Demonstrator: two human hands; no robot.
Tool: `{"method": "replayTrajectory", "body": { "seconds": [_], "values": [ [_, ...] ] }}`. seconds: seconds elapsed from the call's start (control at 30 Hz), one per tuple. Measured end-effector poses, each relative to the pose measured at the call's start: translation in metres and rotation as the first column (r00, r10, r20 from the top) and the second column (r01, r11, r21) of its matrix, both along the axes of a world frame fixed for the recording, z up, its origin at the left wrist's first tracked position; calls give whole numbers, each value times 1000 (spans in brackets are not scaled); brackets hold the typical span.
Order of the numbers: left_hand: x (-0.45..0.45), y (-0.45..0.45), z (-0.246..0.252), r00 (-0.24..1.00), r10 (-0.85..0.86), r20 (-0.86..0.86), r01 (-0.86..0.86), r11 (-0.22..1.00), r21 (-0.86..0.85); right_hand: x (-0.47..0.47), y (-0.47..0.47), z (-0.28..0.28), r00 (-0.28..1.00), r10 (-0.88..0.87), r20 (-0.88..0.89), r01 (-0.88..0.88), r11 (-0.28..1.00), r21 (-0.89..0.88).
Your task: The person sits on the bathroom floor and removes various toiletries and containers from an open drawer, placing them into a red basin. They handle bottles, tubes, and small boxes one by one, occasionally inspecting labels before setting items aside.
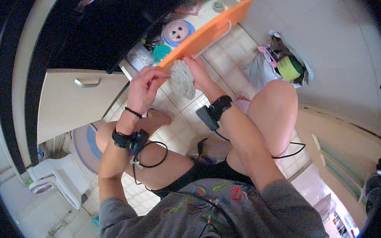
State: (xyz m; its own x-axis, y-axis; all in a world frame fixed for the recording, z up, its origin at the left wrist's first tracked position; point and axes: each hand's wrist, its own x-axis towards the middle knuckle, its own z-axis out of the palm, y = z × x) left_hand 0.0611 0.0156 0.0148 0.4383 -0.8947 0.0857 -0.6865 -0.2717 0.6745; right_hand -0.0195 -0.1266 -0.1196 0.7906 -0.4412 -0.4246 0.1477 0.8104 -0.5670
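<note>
An orange board (213, 31), flat and seen almost edge-on, slants up and away in front of me. My left hand (145, 86) pinches its near end between thumb and fingers. A crumpled grey-white cloth (182, 80) hangs beneath the board between my two hands. My right hand (200, 74) is closed around the cloth's upper right part, close against the board's underside; its fingertips are partly hidden. A white cord or strip runs along the board's lower side.
An open drawer (126, 69) ahead holds a round blue-rimmed container (177, 33), a teal item (161, 53) and a small jar (218, 6). A cabinet door (79, 101) stands at the left. Bags with a green-labelled item (289, 68) lie right, beyond my knee. Basins are lower left.
</note>
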Motion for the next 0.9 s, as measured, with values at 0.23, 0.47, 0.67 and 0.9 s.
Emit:
{"method": "replayTrajectory", "body": {
  "seconds": [0.23, 0.47, 0.67, 0.9],
  "values": [
    [24, 19, -36, 968, -7, 252, -43, 980, 192, 59, -17, -14, 976, 172, 132, -147, 973, -179],
    [87, 38, -62, 943, -42, 331, -54, 960, 275, 91, -28, -4, 971, 186, 151, -64, 809, -584],
    [90, 22, -46, 972, -19, 234, -64, 938, 340, 77, -73, -70, 738, 229, -635, -671, 150, -726],
    [81, -5, -21, 990, -32, 138, -37, 883, 468, 109, -114, -185, 734, -59, -677, -671, -216, -709]
  ]
}}
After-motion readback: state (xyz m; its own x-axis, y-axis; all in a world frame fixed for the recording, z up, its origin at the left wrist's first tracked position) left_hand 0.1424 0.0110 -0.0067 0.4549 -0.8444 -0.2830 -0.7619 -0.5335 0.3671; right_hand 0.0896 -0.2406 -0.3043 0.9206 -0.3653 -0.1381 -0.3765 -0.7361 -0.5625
